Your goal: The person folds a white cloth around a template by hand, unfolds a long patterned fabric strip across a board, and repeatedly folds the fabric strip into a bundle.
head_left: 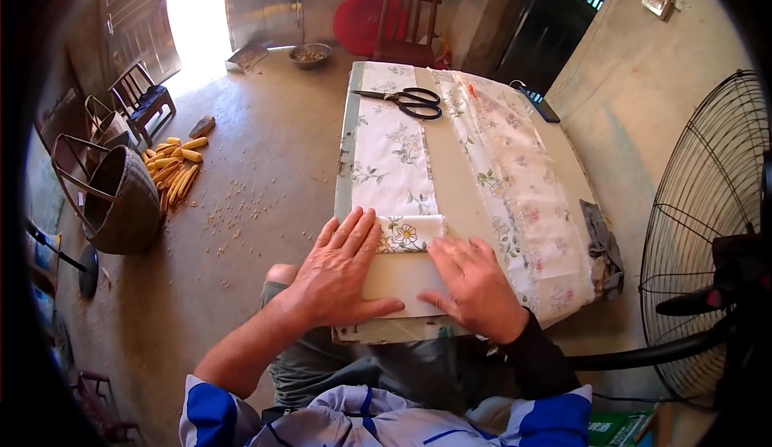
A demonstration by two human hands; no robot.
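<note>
A long strip of white floral fabric (394, 157) lies along the left side of the table (462, 181). Its near end is folded over into a flat band (406, 234) with yellow flowers. My left hand (342, 274) rests flat with fingers spread, its fingertips on the band's left end. At the band's right end, my right hand (474, 278) lies palm down, fingertips touching the edge and thumb out over the bare tabletop. Black-handled scissors (418, 102) lie across the strip's far part.
More floral fabric (527, 205) covers the table's right side, with a phone (540, 105) and a grey cloth (601, 246) at its edge. A wire fan (700, 230) stands at right. Corn cobs (173, 165) and a woven basket (125, 201) are on the floor at left.
</note>
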